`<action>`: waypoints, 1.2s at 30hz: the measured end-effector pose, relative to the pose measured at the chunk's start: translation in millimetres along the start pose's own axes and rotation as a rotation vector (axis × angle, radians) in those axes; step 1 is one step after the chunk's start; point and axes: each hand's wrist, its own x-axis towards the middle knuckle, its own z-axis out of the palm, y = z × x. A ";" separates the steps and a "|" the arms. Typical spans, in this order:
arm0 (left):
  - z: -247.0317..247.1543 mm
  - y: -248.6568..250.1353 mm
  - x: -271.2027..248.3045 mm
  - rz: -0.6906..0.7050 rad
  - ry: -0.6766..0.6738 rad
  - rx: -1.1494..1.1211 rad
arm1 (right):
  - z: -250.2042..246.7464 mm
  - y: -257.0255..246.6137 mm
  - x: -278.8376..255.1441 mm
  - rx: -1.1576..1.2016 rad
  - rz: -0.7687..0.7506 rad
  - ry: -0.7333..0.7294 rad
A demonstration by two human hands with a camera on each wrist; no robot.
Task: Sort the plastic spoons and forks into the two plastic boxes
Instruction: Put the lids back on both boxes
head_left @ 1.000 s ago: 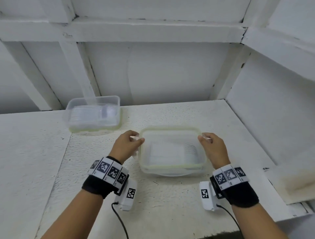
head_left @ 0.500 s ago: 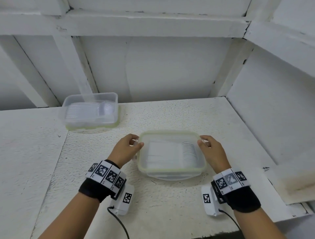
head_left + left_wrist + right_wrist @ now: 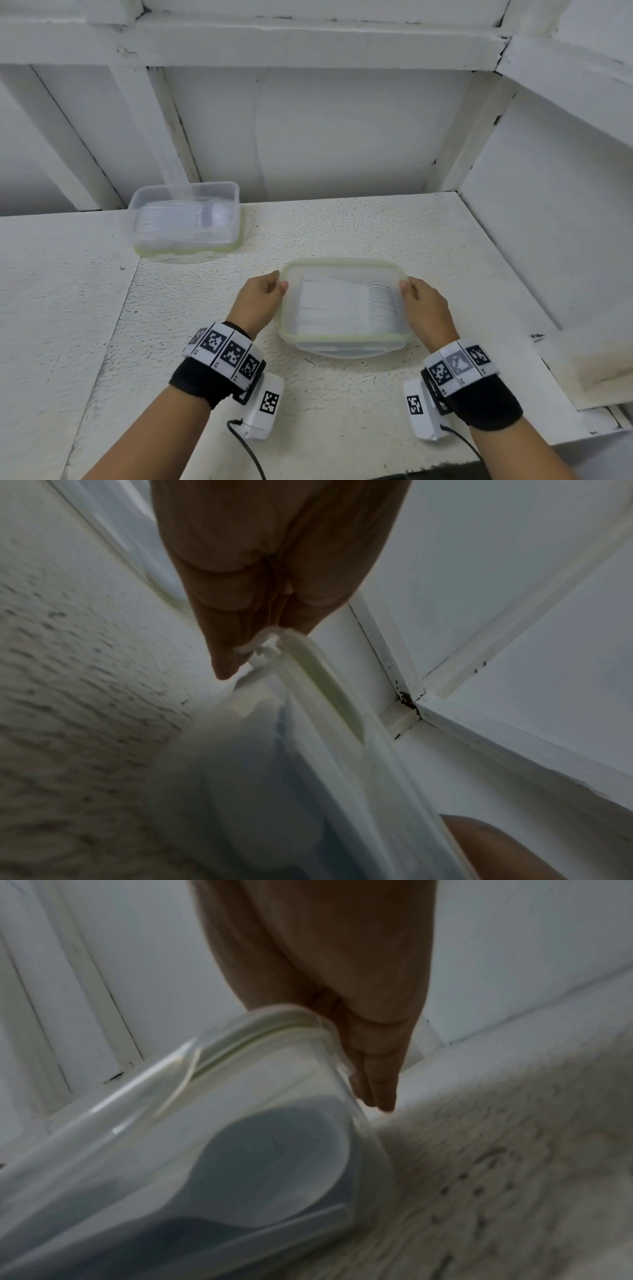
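A clear plastic box (image 3: 344, 337) with a pale green rim is held at its two short ends above the middle of the white textured counter (image 3: 191, 308), toward the near edge. Its left end is gripped by the left hand (image 3: 260, 301), whose fingers are curled at the rim; in the left wrist view the fingertips (image 3: 226, 666) are seen pinched against the rim's edge. The right end is gripped by the right hand (image 3: 423, 306), with the thumb laid over the rim and the fingers (image 3: 377, 1093) run down the outer wall, as the right wrist view shows. A row of white plastic spoons (image 3: 342, 308) is stacked inside this box, handles to the left and bowls to the right. A second shape is seen just under the box's near side, but what it is cannot be told.

A second clear box (image 3: 185, 221) is set at the far left of the counter, close to the back wall (image 3: 325, 137). Clear plastic cutlery (image 3: 178, 219) is piled in it, though forks cannot be told from spoons at this range.
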 end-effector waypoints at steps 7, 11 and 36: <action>6.0 5.2 -3.7 -0.016 -0.002 -0.126 | 1.7 3.3 1.3 0.040 -0.004 -0.072; 2.1 3.9 -2.2 0.022 -0.033 -0.064 | -3.8 5.6 2.9 0.062 -0.010 -0.118; 28.7 -13.5 -24.6 0.769 -0.153 0.933 | -6.0 -70.8 73.7 -0.572 -0.377 -0.725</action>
